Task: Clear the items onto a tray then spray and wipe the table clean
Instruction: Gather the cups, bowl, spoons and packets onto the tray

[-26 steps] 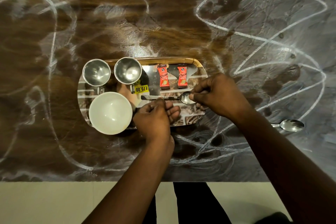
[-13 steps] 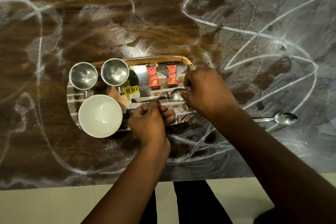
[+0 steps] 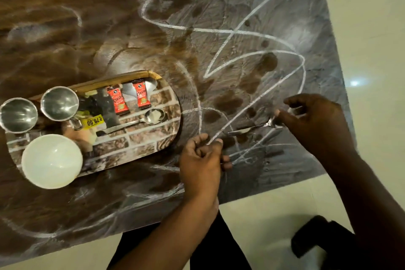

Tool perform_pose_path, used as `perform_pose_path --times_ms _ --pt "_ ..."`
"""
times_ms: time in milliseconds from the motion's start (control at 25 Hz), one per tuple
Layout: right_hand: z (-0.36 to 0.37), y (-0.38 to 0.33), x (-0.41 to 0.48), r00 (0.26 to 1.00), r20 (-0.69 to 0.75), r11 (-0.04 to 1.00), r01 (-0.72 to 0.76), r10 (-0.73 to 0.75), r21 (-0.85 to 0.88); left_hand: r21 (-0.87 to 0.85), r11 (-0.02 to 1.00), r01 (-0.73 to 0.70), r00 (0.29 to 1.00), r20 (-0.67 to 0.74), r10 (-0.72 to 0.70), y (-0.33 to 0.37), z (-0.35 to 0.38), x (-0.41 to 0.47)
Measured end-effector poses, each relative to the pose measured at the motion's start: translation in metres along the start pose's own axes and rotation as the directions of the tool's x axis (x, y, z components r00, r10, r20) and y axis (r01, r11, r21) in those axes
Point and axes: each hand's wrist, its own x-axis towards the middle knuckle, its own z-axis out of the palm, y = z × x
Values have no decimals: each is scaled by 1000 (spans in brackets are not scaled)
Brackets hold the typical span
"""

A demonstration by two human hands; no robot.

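Head view: my right hand [image 3: 315, 123] pinches the bowl end of a spoon [image 3: 255, 127] on the chalk-marked table [image 3: 241, 28], well right of the tray [image 3: 173, 131], while my left hand [image 3: 202, 160] hovers loosely curled and holding nothing between them. On the tray lie another spoon [image 3: 135, 121], 2 red sachets [image 3: 129, 99], 2 steel cups [image 3: 39, 108] and a white bowl [image 3: 52, 161].

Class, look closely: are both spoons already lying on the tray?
No: one spoon lies on the tray, the second spoon is at the right hand over the table.
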Motion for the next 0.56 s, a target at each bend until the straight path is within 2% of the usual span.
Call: perform_pose_path --times_ms 120,320,440,560 --pt "4 30 -14 991 40 988 -130 127 83 11 1000 14 1000 19 -15 -13 21 -2" --pt "32 36 -18 980 28 943 -195 194 269 15 999 29 999 27 -30 -20 39 2" --pt "38 30 -14 960 22 851 -258 279 457 -27 999 35 999 18 -34 -17 40 1" --pt "29 12 -16 963 17 759 -223 269 612 -148 988 51 999 10 -50 -9 30 -2"
